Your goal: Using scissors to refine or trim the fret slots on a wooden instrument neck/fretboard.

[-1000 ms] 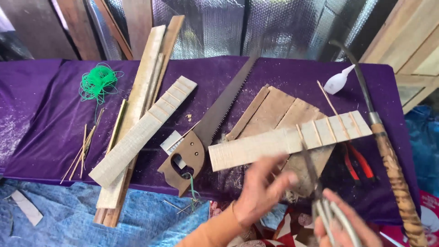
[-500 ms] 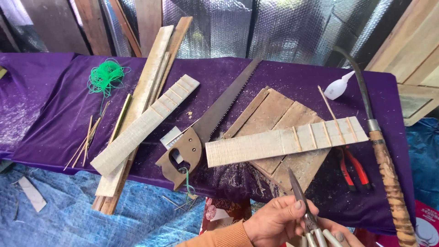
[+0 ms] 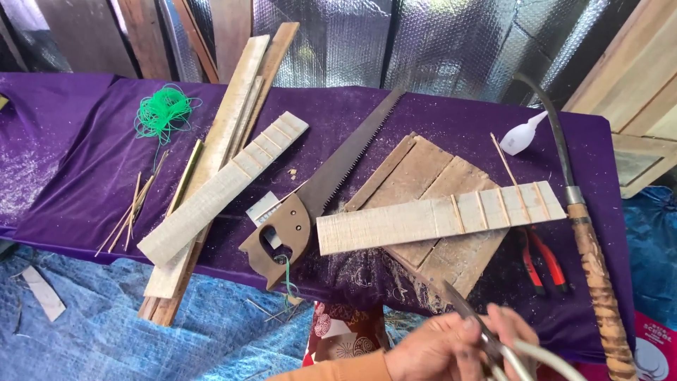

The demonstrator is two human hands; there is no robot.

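- While the scissors (image 3: 486, 331) sit low at the near worktop (image 3: 92, 176) edge, the left hand (image 3: 437, 349) is closed round them, blades up; the right hand (image 3: 511, 331) shows only fingers at the handles, grip I cannot tell.
- Blade tip points at the notched wood strip (image 3: 437, 219); a slip could gouge it.
- Handsaw (image 3: 317, 194) teeth lie bare, close by; a reach across may snag skin.
- Sickle (image 3: 589, 240) overhangs the edge and could get knocked off.
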